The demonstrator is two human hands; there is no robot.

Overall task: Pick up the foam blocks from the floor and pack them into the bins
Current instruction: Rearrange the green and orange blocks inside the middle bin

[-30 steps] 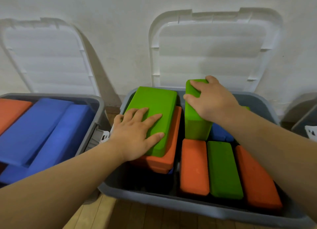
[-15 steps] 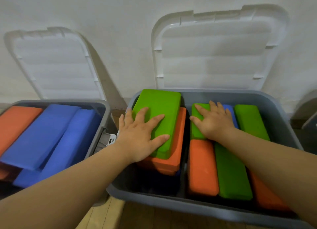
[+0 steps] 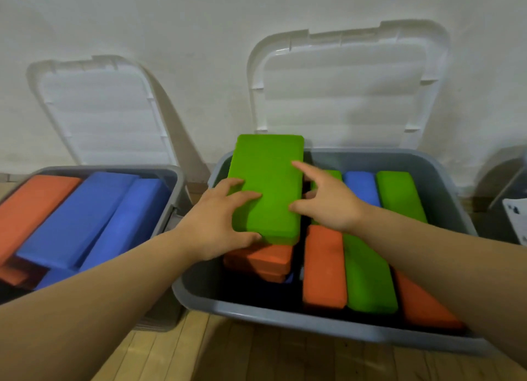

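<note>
A large green foam block point(image 3: 268, 181) lies tilted on top of orange blocks point(image 3: 261, 256) in the left part of the grey bin point(image 3: 285, 318). My left hand point(image 3: 221, 219) grips its near left corner, thumb under the near edge. My right hand point(image 3: 328, 202) touches its right edge with fingers spread, index finger on the top face. To the right in the same bin lie an orange block point(image 3: 323, 266), a green block point(image 3: 368, 275), another orange block point(image 3: 422, 303), and behind them a blue block point(image 3: 360, 188) and a green block point(image 3: 399, 195).
A second grey bin point(image 3: 171, 186) at the left holds blue blocks point(image 3: 82, 218) and an orange block point(image 3: 31, 206). Both bins' white lids point(image 3: 342, 89) lean open against the wall. A third bin's edge point(image 3: 516, 203) shows at the far right. Wooden floor point(image 3: 228, 358) lies in front.
My right hand left the green block at the bin's back and moved left onto the large green block's right edge. My left hand slid to its near corner and the block's near end lifted.
</note>
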